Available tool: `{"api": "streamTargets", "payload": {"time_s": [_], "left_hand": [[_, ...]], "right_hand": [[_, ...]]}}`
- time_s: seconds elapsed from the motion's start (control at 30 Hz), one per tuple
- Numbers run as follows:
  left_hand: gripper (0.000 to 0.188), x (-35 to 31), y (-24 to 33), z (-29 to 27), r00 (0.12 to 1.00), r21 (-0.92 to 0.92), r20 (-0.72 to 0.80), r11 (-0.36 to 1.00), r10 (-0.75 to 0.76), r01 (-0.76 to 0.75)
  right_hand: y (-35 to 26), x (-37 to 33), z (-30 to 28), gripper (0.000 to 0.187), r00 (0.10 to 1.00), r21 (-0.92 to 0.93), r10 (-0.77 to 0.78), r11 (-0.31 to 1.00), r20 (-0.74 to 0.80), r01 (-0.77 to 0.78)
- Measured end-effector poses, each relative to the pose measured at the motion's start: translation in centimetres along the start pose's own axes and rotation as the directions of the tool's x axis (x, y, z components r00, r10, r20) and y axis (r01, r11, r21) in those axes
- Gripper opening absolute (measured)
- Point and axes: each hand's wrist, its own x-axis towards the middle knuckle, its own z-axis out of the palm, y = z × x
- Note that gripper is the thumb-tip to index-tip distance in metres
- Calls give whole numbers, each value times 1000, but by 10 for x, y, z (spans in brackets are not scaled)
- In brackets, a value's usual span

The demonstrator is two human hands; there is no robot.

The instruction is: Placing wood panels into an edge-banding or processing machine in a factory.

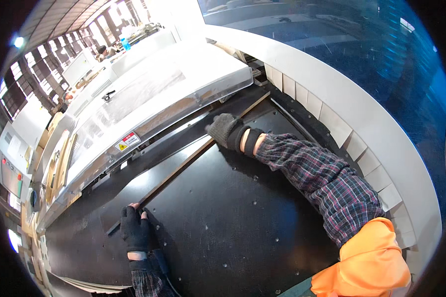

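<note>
A long, thin wooden strip (177, 171) lies diagonally across a black panel-like work surface (223, 222), from near left to far right. My left hand (135, 230), in a black glove with bare fingertips, is closed over the strip close to its near end. Farther along, my right hand (226, 131) wears a dark glove with a grey textured back. Its fingers curl down round the strip, though the fingertips are mostly hidden. The strip's far end reaches past the right hand toward the machine.
A white machine guard (148, 89) with a clear edge and warning label (127, 141) runs along the far side. Pale overlapping flaps (342, 129) hang under a curved white frame with a blue window (332, 44) at right. Wooden pieces (62, 166) lie at left; a person (104, 52) is far off.
</note>
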Motion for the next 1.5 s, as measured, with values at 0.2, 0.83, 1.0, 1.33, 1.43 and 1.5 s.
{"api": "streamTargets", "payload": {"time_s": [0.2,0.83,1.0,1.33,1.43,1.5], "left_hand": [[36,45,6,22,997,-132,12,989,75,-73],[42,120,-11,67,985,-145,19,975,173,-169],[45,128,12,69,997,-213,76,977,34,-17],[47,112,3,83,986,-175,-132,977,102,-124],[48,75,34,76,993,-349,-118,936,-3,-38],[47,32,53,68,995,-398,-95,917,-22,-17]], "right_hand": [[42,1,15,16,998,-75,63,995,31,-60],[65,34,35,14,987,-94,87,990,-134,-100],[26,45,20,18,990,-31,98,995,103,-95],[-77,118,35,19,990,-31,16,999,-143,-20],[-64,115,41,21,985,-41,-3,999,-173,-4],[-70,111,40,21,989,30,-11,999,-149,16]]}}
